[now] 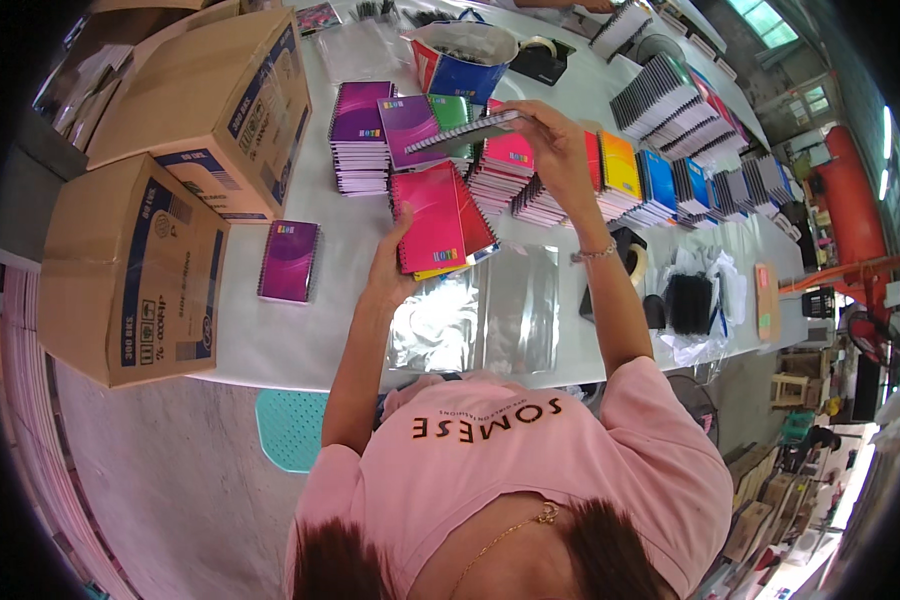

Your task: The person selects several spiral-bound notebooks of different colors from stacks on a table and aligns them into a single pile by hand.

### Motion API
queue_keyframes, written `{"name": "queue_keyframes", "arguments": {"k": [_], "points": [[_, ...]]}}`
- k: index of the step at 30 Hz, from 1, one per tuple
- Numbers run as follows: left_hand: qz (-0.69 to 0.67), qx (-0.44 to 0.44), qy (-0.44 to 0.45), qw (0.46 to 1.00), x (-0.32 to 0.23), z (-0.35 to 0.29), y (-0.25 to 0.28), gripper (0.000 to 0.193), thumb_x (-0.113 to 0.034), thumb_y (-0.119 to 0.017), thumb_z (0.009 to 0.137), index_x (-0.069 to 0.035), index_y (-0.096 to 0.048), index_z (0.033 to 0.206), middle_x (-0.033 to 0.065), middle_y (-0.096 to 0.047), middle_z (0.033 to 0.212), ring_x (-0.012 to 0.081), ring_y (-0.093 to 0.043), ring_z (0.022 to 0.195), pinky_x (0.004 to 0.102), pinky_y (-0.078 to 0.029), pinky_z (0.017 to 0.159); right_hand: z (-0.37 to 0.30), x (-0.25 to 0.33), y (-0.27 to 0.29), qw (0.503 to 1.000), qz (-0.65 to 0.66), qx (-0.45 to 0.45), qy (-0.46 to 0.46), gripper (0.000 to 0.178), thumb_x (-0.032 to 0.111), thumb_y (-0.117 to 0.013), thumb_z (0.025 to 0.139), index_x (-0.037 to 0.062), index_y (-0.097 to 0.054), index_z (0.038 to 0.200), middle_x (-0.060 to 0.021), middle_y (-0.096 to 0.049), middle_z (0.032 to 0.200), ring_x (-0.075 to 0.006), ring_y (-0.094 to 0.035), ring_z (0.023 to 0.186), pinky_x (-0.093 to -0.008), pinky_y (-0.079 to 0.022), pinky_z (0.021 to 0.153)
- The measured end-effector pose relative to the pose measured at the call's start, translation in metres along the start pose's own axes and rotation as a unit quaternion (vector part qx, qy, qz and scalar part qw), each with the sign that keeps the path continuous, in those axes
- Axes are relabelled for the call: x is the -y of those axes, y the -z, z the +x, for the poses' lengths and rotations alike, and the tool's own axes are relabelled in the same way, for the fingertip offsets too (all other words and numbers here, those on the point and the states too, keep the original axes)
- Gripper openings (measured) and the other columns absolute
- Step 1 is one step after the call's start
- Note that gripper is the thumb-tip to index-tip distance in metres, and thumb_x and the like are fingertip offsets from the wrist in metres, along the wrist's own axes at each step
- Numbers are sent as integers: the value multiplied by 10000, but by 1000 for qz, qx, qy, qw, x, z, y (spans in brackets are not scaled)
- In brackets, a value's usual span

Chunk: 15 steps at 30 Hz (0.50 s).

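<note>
My left hand (392,262) grips a fanned bunch of spiral notebooks (430,220), a pink one on top, with red and yellow covers showing beneath. Raised above the row of stacks, my right hand (552,140) pinches a spiral notebook (470,133), seen nearly edge-on. Just behind it shows a purple cover (405,120), partly hidden, beside a green one. Left of these stands a stack of purple notebooks (361,145). A pink stack (505,165) sits below my right hand. Clear plastic sleeves (515,315) lie on the table between my forearms.
Two cardboard boxes (185,270) stand at the left, near a single purple notebook (290,260). Yellow (618,165) and blue stacks (656,185) continue rightward. A cut-open bucket (460,60) and tape dispenser (542,60) are at the back. Black bristle-like pieces (688,303) lie right in plastic.
</note>
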<state>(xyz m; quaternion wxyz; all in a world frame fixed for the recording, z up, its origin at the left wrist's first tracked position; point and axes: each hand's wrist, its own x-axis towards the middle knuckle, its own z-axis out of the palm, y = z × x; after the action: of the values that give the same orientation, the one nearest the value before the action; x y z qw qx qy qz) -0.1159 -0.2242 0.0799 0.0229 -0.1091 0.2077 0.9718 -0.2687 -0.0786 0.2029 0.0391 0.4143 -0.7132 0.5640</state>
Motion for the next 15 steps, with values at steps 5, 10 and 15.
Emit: {"name": "queue_keyframes", "arguments": {"k": [5,10,15], "points": [[-36,39,-29,998,1,0,8,625,-567,-394,881,-83,-410,1277,133,-500,1245,262,-512,1130,459,-424,956,-10,16,-11,994,56,91,23,216,-92,-502,808,24,-636,931,-61,-647,1001,-181,-559,1042,-294,-414,912],[-92,90,17,992,-12,-11,7,727,-645,-336,853,-73,-393,1297,148,-481,1268,271,-508,1136,460,-415,964,-11,-23,-17,957,165,240,-2,215,-91,-529,766,54,-612,901,-62,-618,1088,-227,-417,1240,-359,-269,1073],[-46,53,33,997,-14,-16,24,712,-608,-406,849,-28,-418,1261,148,-524,1209,256,-547,1082,426,-447,933,13,-19,-26,891,254,371,-52,280,-156,-460,703,57,-559,855,-108,-565,1184,-276,-294,1327,-403,-234,1087]]}}
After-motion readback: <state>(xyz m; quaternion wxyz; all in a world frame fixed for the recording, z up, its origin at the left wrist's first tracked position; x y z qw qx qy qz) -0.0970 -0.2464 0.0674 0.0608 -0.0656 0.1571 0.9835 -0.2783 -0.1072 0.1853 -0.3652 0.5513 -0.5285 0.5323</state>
